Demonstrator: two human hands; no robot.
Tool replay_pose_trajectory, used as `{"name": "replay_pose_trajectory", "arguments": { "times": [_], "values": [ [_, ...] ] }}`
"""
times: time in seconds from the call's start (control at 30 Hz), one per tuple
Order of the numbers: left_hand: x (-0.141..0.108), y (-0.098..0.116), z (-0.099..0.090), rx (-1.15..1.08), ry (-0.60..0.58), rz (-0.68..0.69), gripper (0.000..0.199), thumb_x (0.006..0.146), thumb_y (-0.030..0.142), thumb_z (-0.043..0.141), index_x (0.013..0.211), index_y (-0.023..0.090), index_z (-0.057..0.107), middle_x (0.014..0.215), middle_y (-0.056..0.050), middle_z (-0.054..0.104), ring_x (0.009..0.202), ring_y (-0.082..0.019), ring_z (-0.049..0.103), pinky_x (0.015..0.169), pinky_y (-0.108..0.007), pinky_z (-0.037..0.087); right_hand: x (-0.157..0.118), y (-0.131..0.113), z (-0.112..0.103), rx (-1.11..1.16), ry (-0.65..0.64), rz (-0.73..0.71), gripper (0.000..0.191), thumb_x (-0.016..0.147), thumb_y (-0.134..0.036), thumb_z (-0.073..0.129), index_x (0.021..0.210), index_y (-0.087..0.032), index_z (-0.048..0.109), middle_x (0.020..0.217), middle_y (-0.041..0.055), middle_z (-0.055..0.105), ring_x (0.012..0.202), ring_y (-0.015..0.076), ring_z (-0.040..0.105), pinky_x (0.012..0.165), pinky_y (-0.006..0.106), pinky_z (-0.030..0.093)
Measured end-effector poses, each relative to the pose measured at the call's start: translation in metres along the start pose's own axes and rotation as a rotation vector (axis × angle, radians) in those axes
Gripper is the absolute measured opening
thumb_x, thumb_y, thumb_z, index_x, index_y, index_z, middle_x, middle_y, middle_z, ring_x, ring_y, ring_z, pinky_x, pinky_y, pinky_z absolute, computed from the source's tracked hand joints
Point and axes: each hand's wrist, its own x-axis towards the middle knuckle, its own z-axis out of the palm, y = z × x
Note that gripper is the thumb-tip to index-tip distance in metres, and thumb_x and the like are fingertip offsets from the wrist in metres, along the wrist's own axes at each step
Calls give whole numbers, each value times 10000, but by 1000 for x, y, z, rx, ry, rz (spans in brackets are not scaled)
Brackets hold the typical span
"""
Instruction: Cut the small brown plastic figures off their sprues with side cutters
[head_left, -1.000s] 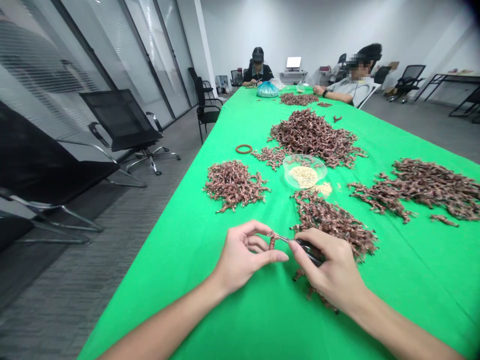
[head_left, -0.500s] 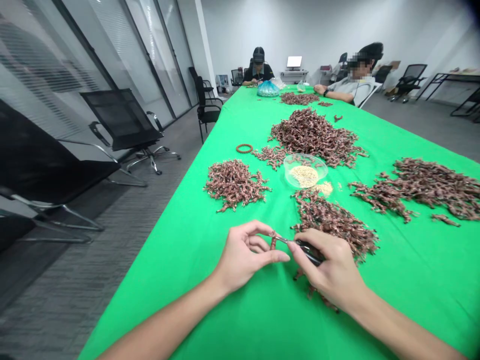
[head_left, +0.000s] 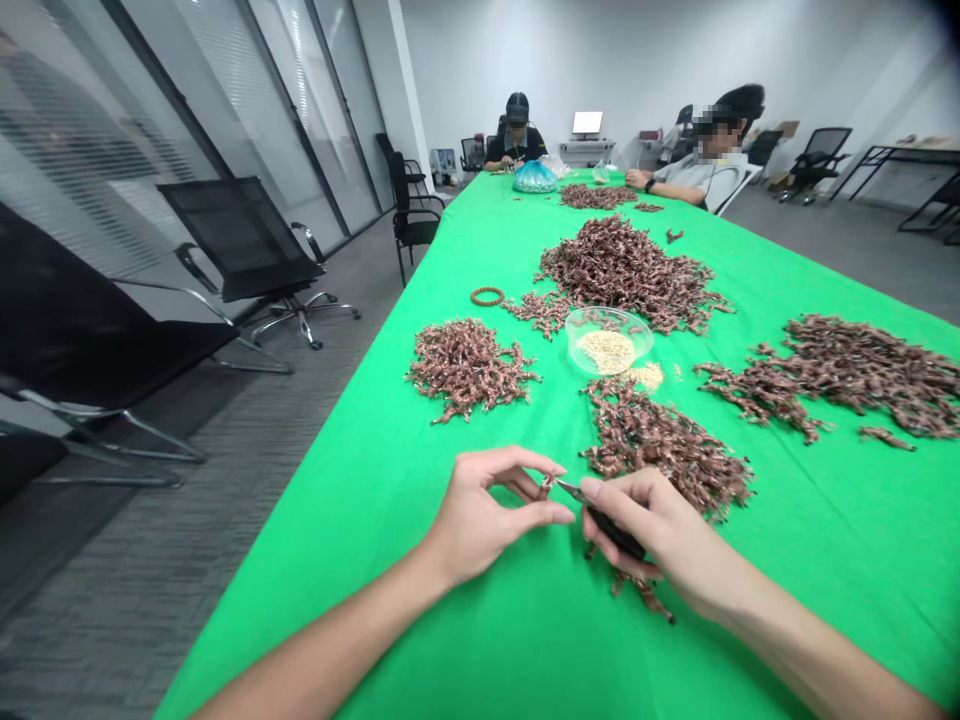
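A small brown twisted piece [head_left: 548, 484] is held in the curled fingers of my left hand [head_left: 484, 515], above the green cloth [head_left: 480, 640]. My right hand [head_left: 664, 530] is wrapped round a black-handled tool [head_left: 616, 532]. Its thin metal tip points left, close to the brown piece; whether they touch I cannot tell. Under and behind my right hand spreads a pile of similar brown pieces [head_left: 667, 445]. A clear bowl [head_left: 637, 350] of pale yellow grains stands just behind that pile, with some grains spilled beside it.
More brown piles lie at the left [head_left: 469, 368], behind the bowl [head_left: 622, 268] and at the right [head_left: 877, 370]. A brown ring [head_left: 487, 296] lies near the left edge. Two people sit at the far end by a blue bag [head_left: 535, 177]. Chairs stand along the left.
The tool's tip has drawn back a little from my left hand's fingers, and its handle has tilted lower. The brown piece now sits differently in my left fingers.
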Motion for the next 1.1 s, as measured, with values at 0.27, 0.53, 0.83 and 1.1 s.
{"name": "replay_pose_trajectory", "arguments": {
  "times": [0.27,0.53,0.83,1.1],
  "values": [
    [6,-10,-2,-216,13,-234,475,577,245,914,989,107,723,680,-27,713,560,-100,602,565,-206,495,5,11,-5,-713,528,-646,221,905,-354,582,862,-156,672,741,38,639,645,147,572,610,290,439],
    [5,-6,-1,-301,0,-310,472,538,234,930,930,84,715,575,-16,704,481,-81,589,501,-171,452,7,16,-11,-1141,672,-1029,264,818,-233,704,1036,-102,633,897,118,668,788,217,599,682,347,504],
    [5,-7,0,-315,-14,-315,462,535,235,931,906,80,703,534,-28,709,464,-105,622,476,-171,453,4,16,-8,-1316,720,-1105,325,779,-252,759,1028,-88,630,851,113,686,744,220,600,663,357,505],
    [4,-8,0,-340,-30,-316,451,519,187,932,885,94,688,522,-20,709,452,-105,626,468,-165,451,4,15,-6,-1330,719,-1125,313,786,-250,759,1022,-85,636,860,113,694,774,230,622,687,358,507]
  ]
}}
